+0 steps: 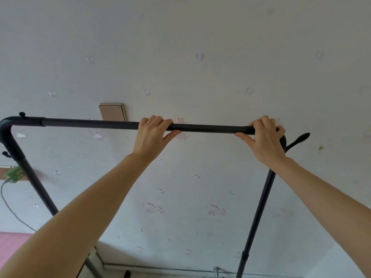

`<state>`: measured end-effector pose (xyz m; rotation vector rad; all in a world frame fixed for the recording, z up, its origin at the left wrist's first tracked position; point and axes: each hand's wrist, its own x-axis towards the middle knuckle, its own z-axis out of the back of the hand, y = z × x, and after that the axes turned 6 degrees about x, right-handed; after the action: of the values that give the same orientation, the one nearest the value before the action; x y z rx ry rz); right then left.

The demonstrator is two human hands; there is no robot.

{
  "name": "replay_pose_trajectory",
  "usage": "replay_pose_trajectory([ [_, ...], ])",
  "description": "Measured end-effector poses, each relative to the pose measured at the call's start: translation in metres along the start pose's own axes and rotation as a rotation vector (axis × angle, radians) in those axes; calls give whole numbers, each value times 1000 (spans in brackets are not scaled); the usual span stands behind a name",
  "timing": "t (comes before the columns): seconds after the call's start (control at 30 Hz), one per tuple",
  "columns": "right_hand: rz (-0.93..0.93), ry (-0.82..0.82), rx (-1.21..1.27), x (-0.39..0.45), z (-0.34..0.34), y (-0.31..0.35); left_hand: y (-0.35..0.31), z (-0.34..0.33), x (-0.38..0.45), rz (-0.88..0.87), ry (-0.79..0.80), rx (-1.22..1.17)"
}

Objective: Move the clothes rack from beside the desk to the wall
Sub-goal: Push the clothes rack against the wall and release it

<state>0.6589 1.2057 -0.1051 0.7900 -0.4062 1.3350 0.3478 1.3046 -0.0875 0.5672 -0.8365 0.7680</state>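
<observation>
Gripping clothes rack (90, 123) top bar, left hand (153, 133), right hand (263, 137), wall (200, 37) just behind

Both hands, left hand (153, 135) and right hand (263, 137), around clothes rack (90, 123) top bar

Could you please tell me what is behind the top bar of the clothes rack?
Behind the top bar is the patterned wall with a beige switch plate, its lower edge covered by the bar. Both hands, left hand and right hand, hide more wall.

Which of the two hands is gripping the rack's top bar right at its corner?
The right hand: its grip sits where the top bar bends down into the upright. The left hand holds mid-bar, far from either corner.
</observation>
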Motion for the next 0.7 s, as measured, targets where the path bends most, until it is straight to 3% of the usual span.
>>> replay_pose_trajectory([
  [0.17,10,-81,-5,1,13,-9,-12,6,16,6,44,-37],
  [0.4,104,-18,-56,-10,18,-6,-7,18,7,-8,117,56],
  [0.7,140,82,-137,-46,66,32,-7,64,-15,-169,255,4],
])
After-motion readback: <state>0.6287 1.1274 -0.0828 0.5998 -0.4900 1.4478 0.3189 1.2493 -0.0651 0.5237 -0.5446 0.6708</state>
